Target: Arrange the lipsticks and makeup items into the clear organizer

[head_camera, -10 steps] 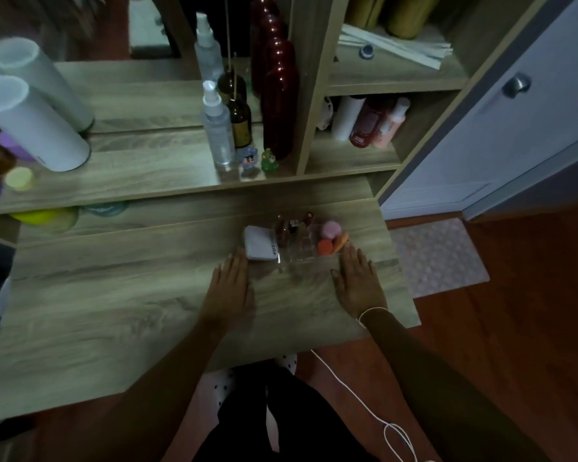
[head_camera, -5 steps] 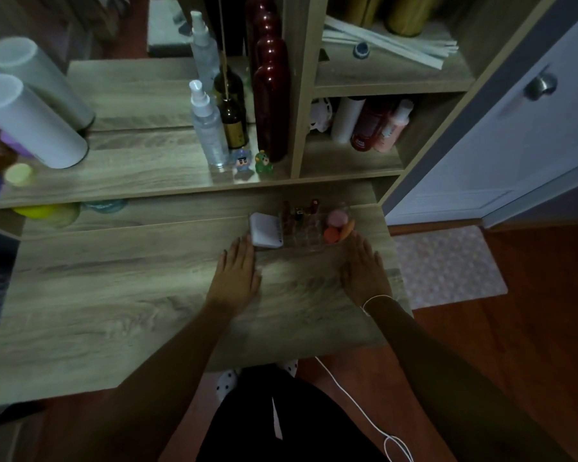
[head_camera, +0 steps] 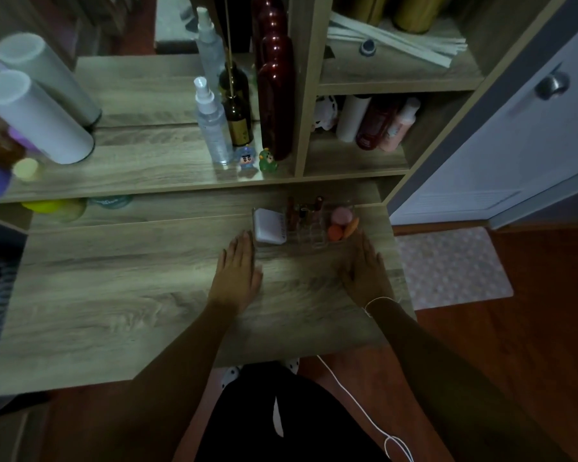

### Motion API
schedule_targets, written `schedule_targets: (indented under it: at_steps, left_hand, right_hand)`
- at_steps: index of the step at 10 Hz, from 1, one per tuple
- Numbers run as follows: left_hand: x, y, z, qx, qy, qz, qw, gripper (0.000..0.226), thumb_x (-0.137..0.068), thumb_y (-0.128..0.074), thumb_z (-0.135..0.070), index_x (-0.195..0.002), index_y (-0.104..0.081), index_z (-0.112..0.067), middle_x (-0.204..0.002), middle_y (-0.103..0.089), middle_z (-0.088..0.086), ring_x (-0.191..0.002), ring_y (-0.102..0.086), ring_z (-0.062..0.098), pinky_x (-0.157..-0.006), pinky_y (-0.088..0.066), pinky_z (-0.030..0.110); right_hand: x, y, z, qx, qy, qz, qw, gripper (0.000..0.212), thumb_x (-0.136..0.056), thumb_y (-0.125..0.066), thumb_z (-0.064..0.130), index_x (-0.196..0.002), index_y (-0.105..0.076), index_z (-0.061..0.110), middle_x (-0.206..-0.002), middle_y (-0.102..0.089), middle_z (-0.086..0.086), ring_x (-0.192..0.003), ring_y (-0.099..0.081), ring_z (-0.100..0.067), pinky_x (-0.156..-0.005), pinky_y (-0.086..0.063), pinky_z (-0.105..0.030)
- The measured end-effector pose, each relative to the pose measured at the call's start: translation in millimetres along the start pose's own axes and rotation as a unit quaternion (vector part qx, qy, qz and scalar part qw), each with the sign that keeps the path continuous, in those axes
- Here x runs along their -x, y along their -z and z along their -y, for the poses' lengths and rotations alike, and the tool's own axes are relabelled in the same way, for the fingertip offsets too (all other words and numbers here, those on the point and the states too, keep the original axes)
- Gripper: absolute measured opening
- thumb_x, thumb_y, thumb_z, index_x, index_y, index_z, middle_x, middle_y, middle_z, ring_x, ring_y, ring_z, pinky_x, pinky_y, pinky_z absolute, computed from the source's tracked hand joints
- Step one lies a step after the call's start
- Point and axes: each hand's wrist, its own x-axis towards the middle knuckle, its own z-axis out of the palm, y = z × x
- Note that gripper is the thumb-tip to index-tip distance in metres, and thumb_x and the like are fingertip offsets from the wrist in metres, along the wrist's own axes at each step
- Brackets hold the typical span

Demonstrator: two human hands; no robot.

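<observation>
Wood-grain desk (head_camera: 114, 295) fills the near view, and both hands lie flat on it, palms down, fingers spread and holding nothing: the left hand (head_camera: 237, 271) and the right hand (head_camera: 364, 271). Just past their fingertips, between them, sits the clear organizer (head_camera: 309, 225). It runs left to right along the desk's far edge, with lipsticks (head_camera: 302, 211) upright inside, a white case (head_camera: 269, 225) at its left end nearest the left hand, and sponges (head_camera: 341, 221) nearest the right.

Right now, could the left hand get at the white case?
Probably yes. The left hand lies flat on the table, its fingertips just short of the white case at the organizer's left end, with nothing between them.
</observation>
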Motion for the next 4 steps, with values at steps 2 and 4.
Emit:
schedule_targets:
  at_steps: [2,4]
  left_hand:
    - [26,-5,-11,0.013,0.046,-0.056,0.997,0.059,-0.098,-0.038,-0.031,-0.146,-0.019,-0.003,-0.153,-0.025,0.02,-0.142,-0.018,0.031,-0.115,-0.018,0.048]
    - [32,0,-18,0.031,-0.037,-0.121,0.991,0.04,-0.088,-0.059,-0.015,-0.124,-0.052,0.001,-0.125,-0.056,0.025,-0.117,-0.051,0.039,-0.099,-0.042,0.052]
  right_hand:
    - [17,-12,3,-0.039,-0.046,-0.047,0.997,0.08,-0.093,-0.054,0.032,-0.15,-0.001,0.02,-0.16,-0.009,-0.01,-0.145,-0.017,-0.029,-0.118,-0.015,-0.048]
    - [48,-31,17,-0.018,-0.083,-0.088,0.992,0.071,-0.097,-0.045,0.038,-0.151,-0.006,0.011,-0.16,-0.012,-0.011,-0.147,-0.01,-0.025,-0.119,-0.009,-0.047]
